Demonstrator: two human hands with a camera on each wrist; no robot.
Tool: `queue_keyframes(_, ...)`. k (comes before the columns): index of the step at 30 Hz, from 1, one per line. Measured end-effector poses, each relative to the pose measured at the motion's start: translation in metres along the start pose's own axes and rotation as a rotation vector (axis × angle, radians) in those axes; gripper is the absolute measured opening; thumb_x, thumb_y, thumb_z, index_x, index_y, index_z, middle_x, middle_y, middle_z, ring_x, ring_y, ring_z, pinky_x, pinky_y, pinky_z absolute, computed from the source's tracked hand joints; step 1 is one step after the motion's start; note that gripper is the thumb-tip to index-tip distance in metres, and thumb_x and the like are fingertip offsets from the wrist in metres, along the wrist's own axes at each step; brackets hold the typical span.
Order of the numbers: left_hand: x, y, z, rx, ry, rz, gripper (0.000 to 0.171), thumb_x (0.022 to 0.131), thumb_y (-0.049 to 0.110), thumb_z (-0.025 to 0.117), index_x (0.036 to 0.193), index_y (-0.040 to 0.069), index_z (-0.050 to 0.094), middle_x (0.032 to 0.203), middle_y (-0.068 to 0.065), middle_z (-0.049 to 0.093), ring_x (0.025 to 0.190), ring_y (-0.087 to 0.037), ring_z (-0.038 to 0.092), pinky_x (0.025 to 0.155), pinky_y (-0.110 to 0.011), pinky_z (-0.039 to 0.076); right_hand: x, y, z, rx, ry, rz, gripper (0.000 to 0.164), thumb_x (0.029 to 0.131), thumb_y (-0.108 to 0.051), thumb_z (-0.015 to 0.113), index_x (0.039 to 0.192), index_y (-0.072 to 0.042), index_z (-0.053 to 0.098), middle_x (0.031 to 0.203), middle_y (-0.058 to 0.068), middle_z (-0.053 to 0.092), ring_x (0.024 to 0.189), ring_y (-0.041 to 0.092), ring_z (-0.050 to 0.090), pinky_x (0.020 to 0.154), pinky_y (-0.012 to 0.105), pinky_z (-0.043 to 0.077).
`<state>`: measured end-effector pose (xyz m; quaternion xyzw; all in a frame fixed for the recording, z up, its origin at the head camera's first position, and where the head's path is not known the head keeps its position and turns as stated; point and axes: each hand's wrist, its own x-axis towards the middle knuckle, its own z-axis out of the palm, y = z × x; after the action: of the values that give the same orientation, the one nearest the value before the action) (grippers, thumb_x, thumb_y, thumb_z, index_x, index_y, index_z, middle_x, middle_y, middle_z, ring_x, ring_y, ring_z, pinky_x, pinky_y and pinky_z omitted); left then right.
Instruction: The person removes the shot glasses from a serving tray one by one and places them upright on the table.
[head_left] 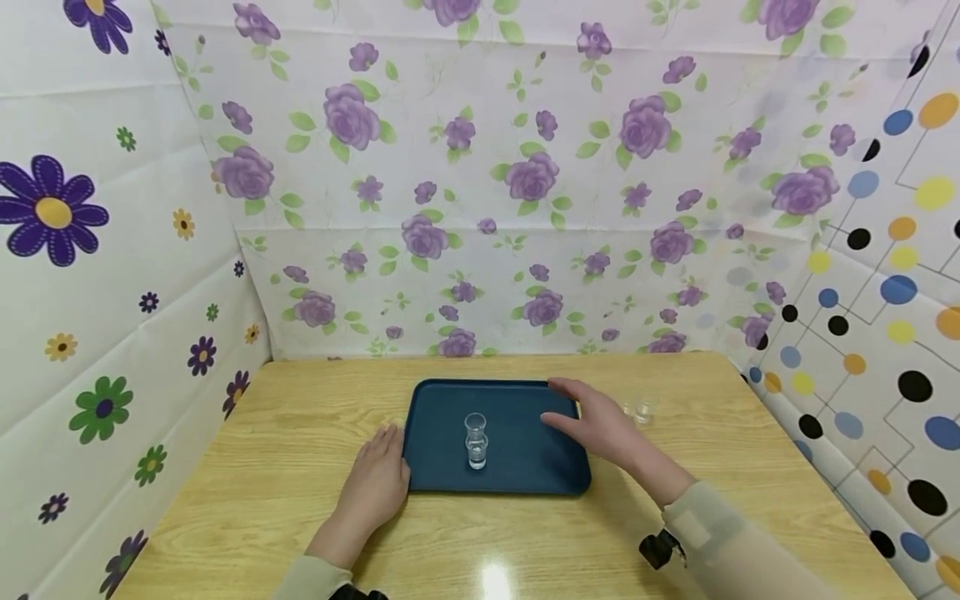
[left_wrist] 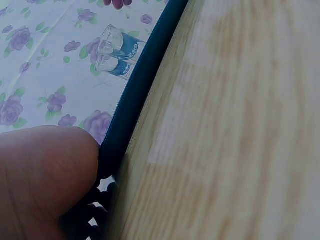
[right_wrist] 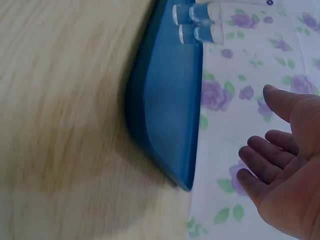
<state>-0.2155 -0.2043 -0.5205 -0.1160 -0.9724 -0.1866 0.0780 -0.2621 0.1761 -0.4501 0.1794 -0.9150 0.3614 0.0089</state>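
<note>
A dark blue tray (head_left: pixel 525 458) lies on the wooden table. Small clear shot glasses (head_left: pixel 477 454) stand close together left of its middle; from the head view I cannot tell whether they are stacked or one behind another. My left hand (head_left: pixel 378 477) rests at the tray's left edge, fingers extended; in the left wrist view its thumb (left_wrist: pixel 50 175) lies against the rim. Above the tray's right side is my right hand (head_left: pixel 603 425), thumb apart from the fingers and nothing between them. The right wrist view shows that hand (right_wrist: pixel 285 160) with loosely bent fingers.
More small clear glasses (head_left: pixel 643 410) stand on the table (head_left: pixel 712 467), right of the tray and partly behind my right hand. Flowered cloth (head_left: pixel 480 208) hangs along the back, with a dotted cloth (head_left: pixel 885 333) on the right and another flowered one (head_left: pixel 135 350) on the left.
</note>
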Motion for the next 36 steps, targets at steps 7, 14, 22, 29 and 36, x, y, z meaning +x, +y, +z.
queue_keyframes(7, 0.0, 0.0, 0.0, 0.001, -0.002, -0.001, 0.052, 0.111, 0.005, 0.055, 0.158, -0.015, 0.047, 0.165, -0.034, 0.045, 0.157, -0.051, 0.038, 0.127, -0.067, 0.032, 0.004, -0.011, 0.019, 0.027, -0.041, 0.01, 0.072, 0.105, -0.042, 0.077, 0.165, -0.012, 0.052, 0.163, 0.01, 0.057, 0.148, 0.034, 0.056, 0.119, 0.058, 0.048)
queue_keyframes(14, 0.001, 0.0, 0.0, -0.014, -0.002, -0.002, 0.052, 0.111, 0.006, 0.054, 0.158, -0.015, 0.048, 0.166, -0.034, 0.044, 0.158, -0.051, 0.037, 0.128, -0.067, 0.031, 0.005, -0.021, 0.036, 0.067, -0.094, -0.014, 0.071, 0.105, -0.043, 0.077, 0.165, -0.015, 0.053, 0.164, 0.006, 0.056, 0.149, 0.03, 0.055, 0.119, 0.054, 0.049)
queue_keyframes(22, -0.001, 0.0, 0.002, -0.021, 0.0, -0.007, 0.052, 0.111, 0.006, 0.055, 0.158, -0.016, 0.047, 0.166, -0.034, 0.044, 0.158, -0.051, 0.037, 0.128, -0.067, 0.031, 0.008, -0.028, 0.05, 0.071, -0.12, -0.042, 0.072, 0.105, -0.044, 0.077, 0.165, -0.014, 0.052, 0.164, 0.008, 0.056, 0.148, 0.031, 0.056, 0.117, 0.055, 0.051)
queue_keyframes(29, -0.002, 0.0, 0.002, -0.022, -0.007, -0.012, 0.052, 0.111, 0.006, 0.055, 0.158, -0.015, 0.047, 0.166, -0.034, 0.044, 0.158, -0.051, 0.037, 0.128, -0.067, 0.031, 0.013, -0.03, 0.06, 0.065, -0.161, -0.081, 0.072, 0.106, -0.043, 0.076, 0.166, -0.014, 0.051, 0.166, 0.008, 0.053, 0.15, 0.031, 0.055, 0.117, 0.055, 0.051)
queue_keyframes(36, -0.001, -0.001, 0.003, -0.014, 0.004, -0.009, 0.052, 0.111, 0.006, 0.055, 0.158, -0.015, 0.048, 0.165, -0.034, 0.045, 0.158, -0.051, 0.037, 0.127, -0.067, 0.032, 0.018, -0.033, 0.07, 0.068, -0.191, -0.075, 0.074, 0.106, -0.041, 0.077, 0.167, -0.011, 0.049, 0.167, 0.01, 0.052, 0.15, 0.033, 0.054, 0.117, 0.055, 0.051)
